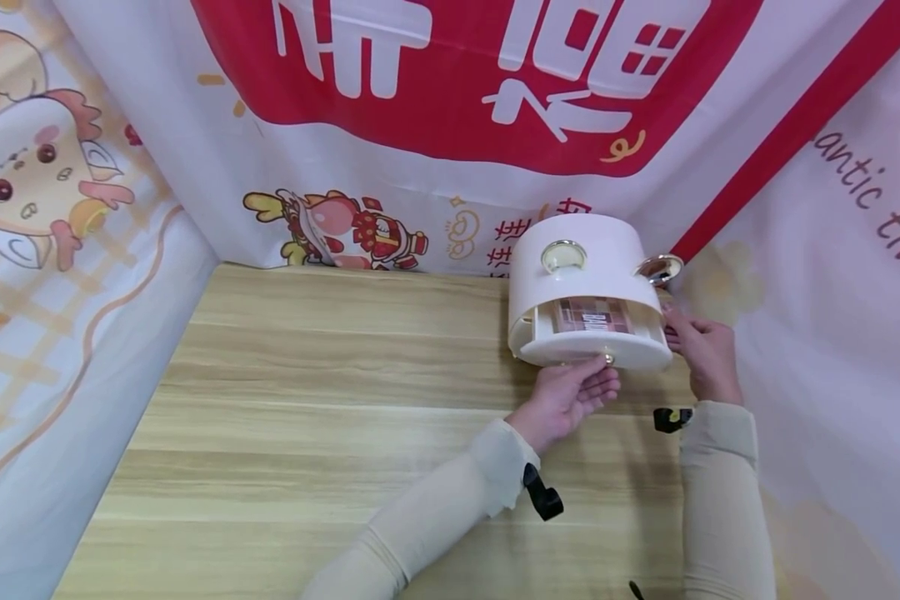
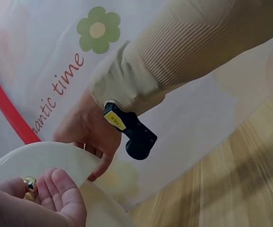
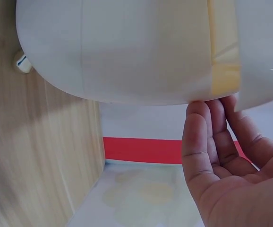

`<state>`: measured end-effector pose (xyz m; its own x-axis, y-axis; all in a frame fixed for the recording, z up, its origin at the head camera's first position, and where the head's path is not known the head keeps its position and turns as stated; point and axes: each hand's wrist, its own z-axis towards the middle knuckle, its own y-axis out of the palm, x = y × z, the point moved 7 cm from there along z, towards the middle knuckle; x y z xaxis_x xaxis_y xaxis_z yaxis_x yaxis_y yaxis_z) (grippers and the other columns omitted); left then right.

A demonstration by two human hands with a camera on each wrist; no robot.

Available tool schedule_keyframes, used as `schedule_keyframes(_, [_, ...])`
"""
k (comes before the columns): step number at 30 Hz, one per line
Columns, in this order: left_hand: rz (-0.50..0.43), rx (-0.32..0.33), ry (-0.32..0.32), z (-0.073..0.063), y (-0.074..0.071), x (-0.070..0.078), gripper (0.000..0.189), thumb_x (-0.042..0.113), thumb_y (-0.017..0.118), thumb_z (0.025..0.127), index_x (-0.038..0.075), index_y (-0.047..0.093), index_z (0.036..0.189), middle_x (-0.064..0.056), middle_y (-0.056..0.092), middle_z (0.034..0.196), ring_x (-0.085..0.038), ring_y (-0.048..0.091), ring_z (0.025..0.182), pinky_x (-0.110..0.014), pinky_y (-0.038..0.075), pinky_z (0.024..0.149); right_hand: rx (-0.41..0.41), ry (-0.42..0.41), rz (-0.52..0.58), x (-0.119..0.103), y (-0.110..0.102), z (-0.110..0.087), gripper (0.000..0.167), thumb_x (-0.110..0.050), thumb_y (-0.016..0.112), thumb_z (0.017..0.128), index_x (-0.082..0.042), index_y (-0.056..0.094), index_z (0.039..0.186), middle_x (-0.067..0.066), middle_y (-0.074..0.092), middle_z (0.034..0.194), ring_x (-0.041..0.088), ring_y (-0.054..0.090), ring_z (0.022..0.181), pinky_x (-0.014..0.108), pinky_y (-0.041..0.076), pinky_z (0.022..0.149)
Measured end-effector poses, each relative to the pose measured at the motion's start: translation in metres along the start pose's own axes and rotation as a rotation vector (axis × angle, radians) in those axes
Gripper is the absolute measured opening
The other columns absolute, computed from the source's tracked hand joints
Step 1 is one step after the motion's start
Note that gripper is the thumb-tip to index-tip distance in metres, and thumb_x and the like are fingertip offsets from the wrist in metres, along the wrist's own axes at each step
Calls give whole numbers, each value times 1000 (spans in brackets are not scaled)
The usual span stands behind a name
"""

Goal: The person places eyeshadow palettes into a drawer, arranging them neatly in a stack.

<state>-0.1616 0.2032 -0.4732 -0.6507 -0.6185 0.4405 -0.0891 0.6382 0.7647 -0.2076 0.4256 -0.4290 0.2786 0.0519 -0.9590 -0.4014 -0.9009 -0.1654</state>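
A white rounded storage box (image 1: 607, 237) stands toward the back right of the wooden table, its drawer (image 1: 633, 354) pulled partly out. Inside the drawer lies a flat printed pack (image 1: 594, 317) in brown and pink. My left hand (image 1: 566, 398) pinches the small gold knob (image 2: 30, 183) on the drawer front between thumb and fingers. Against the box's right side, my right hand (image 1: 708, 354) rests its fingertips close to the drawer gap. The right wrist view shows those fingers (image 3: 196, 137) nearly straight at the edge of the box wall.
Two gold-rimmed round pieces (image 1: 658, 268) stick up from the box. Behind it hangs a printed cloth (image 1: 390, 179), with another cloth (image 1: 832, 333) close on the right. The wooden tabletop (image 1: 307, 375) stretches to the left. Black wrist cameras (image 1: 543, 493) hang at both sleeves.
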Motion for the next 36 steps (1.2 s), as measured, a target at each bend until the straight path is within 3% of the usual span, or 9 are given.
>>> schedule_keyframes(7, [-10, -4, -3, 9, 1, 4, 18, 11, 76, 89, -2, 74, 100, -23, 71, 107, -26, 71, 88, -40, 56, 92, -10, -6, 9, -1, 1, 0, 22, -33, 76, 91, -16, 73, 78, -5, 69, 74, 5, 65, 65, 17, 56, 59])
schedule_keyframes(12, [-32, 12, -1, 14, 2, 7, 18, 11, 75, 89, -2, 74, 100, -20, 72, 101, -25, 71, 87, -38, 58, 88, -32, -4, 24, -3, 2, -1, 22, -33, 77, 90, -14, 73, 80, -4, 69, 75, 5, 66, 65, 18, 56, 59])
schedule_keyframes(19, [-55, 38, 6, 19, 6, 11, 17, 11, 76, 88, -2, 75, 100, -22, 71, 106, -27, 71, 90, -41, 54, 95, -52, -34, 65, -5, 4, -1, 20, -29, 78, 89, -14, 73, 77, -3, 69, 73, 6, 66, 62, 19, 57, 60])
schedule_keyframes(26, [-66, 80, 49, 27, 7, 17, 16, 9, 77, 87, -2, 75, 97, -21, 73, 99, -24, 72, 81, -36, 60, 83, -70, -23, 96, -4, 3, 1, 21, -26, 77, 91, -14, 75, 74, -2, 70, 72, 8, 68, 62, 21, 58, 61])
schedule_keyframes(36, [-46, 79, 98, 34, 9, 24, 15, 9, 76, 88, -2, 75, 98, -21, 73, 99, -23, 71, 80, -37, 59, 83, -97, -21, 112, -4, 4, 1, 17, -25, 77, 90, -14, 76, 78, 1, 72, 73, 11, 71, 66, 21, 58, 61])
